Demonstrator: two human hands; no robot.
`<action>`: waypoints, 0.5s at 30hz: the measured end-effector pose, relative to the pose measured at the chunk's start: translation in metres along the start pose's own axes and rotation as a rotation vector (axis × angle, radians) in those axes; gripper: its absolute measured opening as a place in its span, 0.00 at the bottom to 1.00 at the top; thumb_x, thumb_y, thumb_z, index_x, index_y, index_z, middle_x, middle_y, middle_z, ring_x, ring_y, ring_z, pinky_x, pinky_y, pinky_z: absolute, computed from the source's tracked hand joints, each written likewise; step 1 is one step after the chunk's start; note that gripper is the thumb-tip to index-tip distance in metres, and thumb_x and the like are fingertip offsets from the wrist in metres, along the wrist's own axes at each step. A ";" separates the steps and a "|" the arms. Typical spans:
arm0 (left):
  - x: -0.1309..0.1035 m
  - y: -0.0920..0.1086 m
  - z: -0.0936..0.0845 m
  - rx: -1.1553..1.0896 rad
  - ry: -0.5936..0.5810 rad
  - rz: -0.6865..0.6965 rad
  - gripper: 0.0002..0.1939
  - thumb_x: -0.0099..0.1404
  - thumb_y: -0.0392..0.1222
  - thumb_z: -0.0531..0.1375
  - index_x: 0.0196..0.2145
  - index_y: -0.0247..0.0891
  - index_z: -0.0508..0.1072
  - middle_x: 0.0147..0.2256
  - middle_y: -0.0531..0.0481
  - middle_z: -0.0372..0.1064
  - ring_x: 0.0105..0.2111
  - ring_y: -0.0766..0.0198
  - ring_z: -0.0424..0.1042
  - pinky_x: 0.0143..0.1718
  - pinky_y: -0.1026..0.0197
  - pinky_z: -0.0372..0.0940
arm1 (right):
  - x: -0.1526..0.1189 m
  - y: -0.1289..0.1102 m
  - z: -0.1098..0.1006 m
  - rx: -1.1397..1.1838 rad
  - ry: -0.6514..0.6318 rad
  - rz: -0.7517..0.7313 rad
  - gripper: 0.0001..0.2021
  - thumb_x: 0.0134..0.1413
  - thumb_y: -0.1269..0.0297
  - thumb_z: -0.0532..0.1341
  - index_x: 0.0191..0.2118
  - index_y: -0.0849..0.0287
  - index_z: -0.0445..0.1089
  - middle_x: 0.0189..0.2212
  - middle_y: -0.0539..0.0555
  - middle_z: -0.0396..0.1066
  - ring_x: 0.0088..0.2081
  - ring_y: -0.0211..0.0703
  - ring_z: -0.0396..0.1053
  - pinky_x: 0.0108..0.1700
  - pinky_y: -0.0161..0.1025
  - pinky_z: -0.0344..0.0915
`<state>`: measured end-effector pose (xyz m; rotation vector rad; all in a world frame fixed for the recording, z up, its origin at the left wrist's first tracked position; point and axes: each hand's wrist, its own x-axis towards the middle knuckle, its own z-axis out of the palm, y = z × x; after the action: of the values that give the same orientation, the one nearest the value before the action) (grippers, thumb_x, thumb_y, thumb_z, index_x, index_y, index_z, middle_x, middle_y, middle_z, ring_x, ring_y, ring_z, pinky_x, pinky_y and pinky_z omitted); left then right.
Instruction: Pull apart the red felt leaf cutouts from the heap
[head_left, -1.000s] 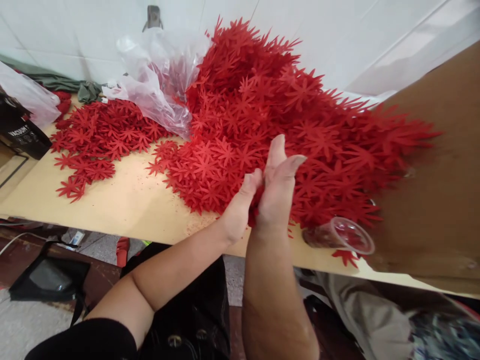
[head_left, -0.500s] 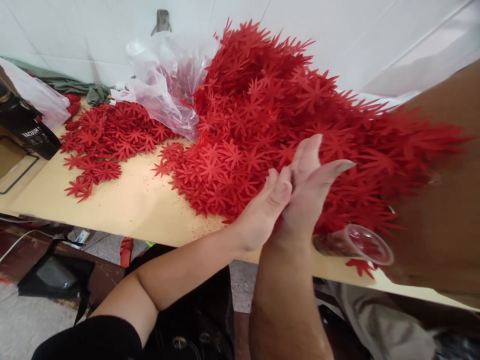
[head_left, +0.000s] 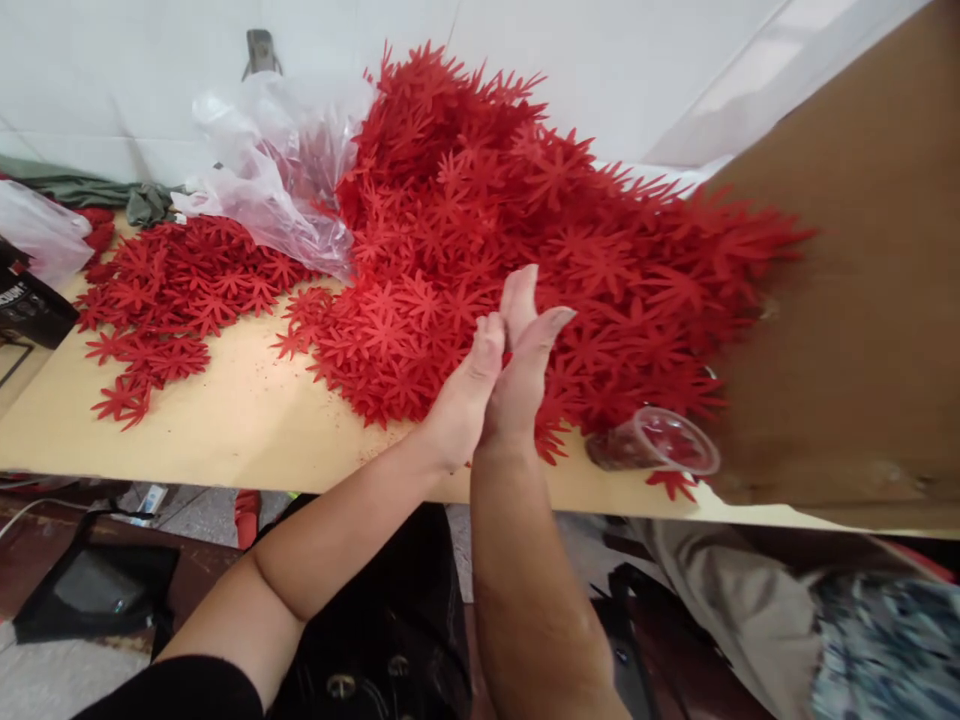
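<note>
My left hand (head_left: 466, 393) and my right hand (head_left: 519, 385) are pressed together, palm against palm, in front of a large heap of red leaf-shaped cutouts (head_left: 420, 320). The right hand's fingers stretch upward and its thumb sticks out to the right. Lying flat, the left fingers rest along the right palm. Nothing shows in either hand, though the contact between the palms is hidden. Right of my hands, a clear plastic cup (head_left: 679, 440) lies on its side, with one red cutout (head_left: 673, 485) below its rim.
A smaller pile of red cutouts (head_left: 187, 270) lies left, beside a clear plastic bag (head_left: 274, 190). A brown board (head_left: 847, 330) stands at the right. The table's front edge runs below my hands. At far right, another person's leg (head_left: 739, 600) shows below the table.
The view has swung right, so the heap and cup appear further left. My hands stay pressed together; more of the brown board and the other person's clothing shows.
</note>
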<state>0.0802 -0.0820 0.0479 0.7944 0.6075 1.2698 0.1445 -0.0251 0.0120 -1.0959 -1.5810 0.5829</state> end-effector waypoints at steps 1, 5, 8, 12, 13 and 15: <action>0.000 -0.004 -0.002 0.021 0.005 0.038 0.23 0.67 0.48 0.43 0.58 0.47 0.59 0.63 0.61 0.48 0.66 0.66 0.33 0.65 0.64 0.31 | 0.002 0.006 0.000 0.026 0.001 0.044 0.32 0.55 0.48 0.22 0.65 0.48 0.32 0.67 0.48 0.37 0.67 0.39 0.34 0.66 0.56 0.39; 0.002 -0.019 -0.009 0.040 0.007 0.020 0.24 0.66 0.50 0.44 0.58 0.45 0.58 0.65 0.58 0.40 0.66 0.65 0.32 0.65 0.62 0.31 | 0.004 0.024 0.000 0.104 0.009 0.185 0.36 0.53 0.49 0.18 0.65 0.52 0.35 0.65 0.53 0.43 0.66 0.39 0.42 0.63 0.54 0.50; -0.001 -0.025 -0.010 0.055 0.006 0.011 0.26 0.66 0.51 0.45 0.60 0.44 0.53 0.66 0.57 0.35 0.66 0.67 0.29 0.64 0.64 0.30 | 0.009 0.033 -0.003 0.100 0.037 0.249 0.38 0.52 0.48 0.18 0.65 0.54 0.38 0.64 0.57 0.48 0.65 0.41 0.46 0.60 0.55 0.54; -0.003 -0.024 -0.006 0.071 0.005 -0.038 0.26 0.66 0.52 0.44 0.60 0.43 0.54 0.66 0.58 0.33 0.66 0.70 0.28 0.64 0.65 0.29 | 0.018 0.033 -0.005 0.138 0.022 0.323 0.42 0.49 0.46 0.16 0.65 0.59 0.36 0.65 0.59 0.42 0.66 0.42 0.42 0.62 0.57 0.48; -0.002 -0.022 -0.005 0.045 0.010 -0.061 0.26 0.67 0.52 0.42 0.60 0.42 0.54 0.66 0.57 0.35 0.66 0.70 0.30 0.64 0.65 0.31 | 0.017 0.029 -0.004 0.136 0.020 0.303 0.42 0.49 0.45 0.16 0.65 0.58 0.36 0.66 0.58 0.41 0.66 0.42 0.40 0.63 0.57 0.45; 0.002 -0.018 -0.005 -0.052 0.012 -0.066 0.27 0.67 0.53 0.40 0.59 0.41 0.57 0.65 0.56 0.42 0.65 0.68 0.37 0.64 0.64 0.36 | 0.008 0.016 0.000 0.079 0.009 0.175 0.41 0.50 0.41 0.21 0.65 0.54 0.37 0.66 0.54 0.40 0.67 0.41 0.36 0.65 0.57 0.38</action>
<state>0.0873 -0.0815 0.0312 0.7188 0.6038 1.2258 0.1502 -0.0112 0.0025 -1.1826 -1.4516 0.7496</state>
